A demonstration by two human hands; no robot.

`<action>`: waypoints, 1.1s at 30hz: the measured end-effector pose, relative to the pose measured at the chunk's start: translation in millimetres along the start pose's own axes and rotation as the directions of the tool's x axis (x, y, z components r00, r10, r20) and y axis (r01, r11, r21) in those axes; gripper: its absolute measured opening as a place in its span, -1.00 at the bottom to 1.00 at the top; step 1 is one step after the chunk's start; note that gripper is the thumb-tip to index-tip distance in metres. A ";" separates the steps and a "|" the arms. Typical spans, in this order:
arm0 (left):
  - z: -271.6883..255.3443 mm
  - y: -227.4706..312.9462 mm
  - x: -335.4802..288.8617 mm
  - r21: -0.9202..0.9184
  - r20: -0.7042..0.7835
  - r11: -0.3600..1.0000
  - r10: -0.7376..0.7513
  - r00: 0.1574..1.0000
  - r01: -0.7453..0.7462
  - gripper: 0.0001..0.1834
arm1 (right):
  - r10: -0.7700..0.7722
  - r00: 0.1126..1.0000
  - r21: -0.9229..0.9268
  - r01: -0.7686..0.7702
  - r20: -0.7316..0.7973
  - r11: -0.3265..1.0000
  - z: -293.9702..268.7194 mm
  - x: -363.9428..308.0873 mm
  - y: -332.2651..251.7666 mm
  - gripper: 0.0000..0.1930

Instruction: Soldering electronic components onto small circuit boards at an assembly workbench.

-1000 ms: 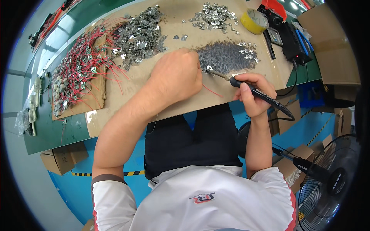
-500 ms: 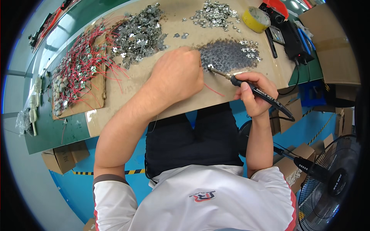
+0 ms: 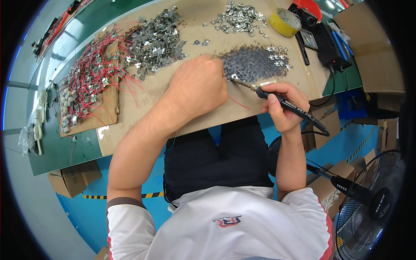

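Observation:
My right hand grips a black soldering iron like a pen. The iron's metal tip points left and meets a small shiny metal piece on the darkened patch of board. Right beside that tip, my left hand is closed with the knuckles up; its fingertips are mostly hidden. From under it a thin red wire trails to the right. The dark patch just beyond the hands is covered with small round marks, and several small metal tabs lie in rows at its right end.
Loose metal pieces form a large heap and a smaller heap. Red-wired small boards lie on cardboard at left. Yellow tape, a black soldering station and a carton stand right. A fan is at lower right.
The view has shifted slightly. The iron's tip and my left hand stay close together at the near-left edge of the dark patch, with little other movement.

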State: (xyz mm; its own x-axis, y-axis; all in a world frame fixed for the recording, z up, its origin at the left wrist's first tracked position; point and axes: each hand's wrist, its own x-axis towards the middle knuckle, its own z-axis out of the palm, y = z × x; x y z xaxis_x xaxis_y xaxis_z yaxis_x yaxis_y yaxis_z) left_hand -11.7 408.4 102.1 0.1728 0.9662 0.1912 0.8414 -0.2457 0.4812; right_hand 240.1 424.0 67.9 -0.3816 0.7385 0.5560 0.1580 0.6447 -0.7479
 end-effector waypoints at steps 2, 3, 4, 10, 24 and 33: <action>-0.1 0.0 1.4 0.002 0.016 1.000 -0.010 1.000 0.010 -0.81 | -0.013 1.000 -0.022 0.013 0.018 1.000 -0.5 2.0 0.2 -0.84; -0.4 -0.3 3.0 0.005 0.015 1.000 -0.010 1.000 0.010 -0.81 | -0.015 1.000 -0.020 0.016 0.017 1.000 -0.9 3.6 1.1 -0.84; -0.1 -0.9 3.2 0.004 0.010 1.000 -0.005 1.000 0.005 -0.81 | -0.020 1.000 -0.018 0.021 0.014 1.000 -0.9 3.8 1.4 -0.83; -0.3 5.7 5.3 -0.016 0.017 1.000 0.013 1.000 -0.013 -0.80 | 0.063 0.983 0.103 -0.045 -0.173 0.994 -5.7 -2.1 -7.1 -0.81; 3.3 9.7 -7.7 0.016 -0.014 0.997 -0.072 0.997 0.072 -0.87 | -0.144 0.973 -0.497 0.035 -0.182 0.867 -61.9 28.6 34.0 -0.71; -3.5 -1.8 -2.1 0.000 0.016 0.994 -0.113 0.994 0.113 -0.82 | -0.249 0.960 -0.503 0.153 -0.129 0.850 -41.0 31.7 39.1 -0.66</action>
State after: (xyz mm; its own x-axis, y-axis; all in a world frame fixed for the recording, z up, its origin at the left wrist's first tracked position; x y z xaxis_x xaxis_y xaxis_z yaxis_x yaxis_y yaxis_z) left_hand -15.3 406.5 103.8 0.0850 0.9889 0.1221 0.8556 -0.1352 0.4996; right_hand 271.5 480.8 71.1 -0.2883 0.5742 0.7663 0.5345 0.7605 -0.3687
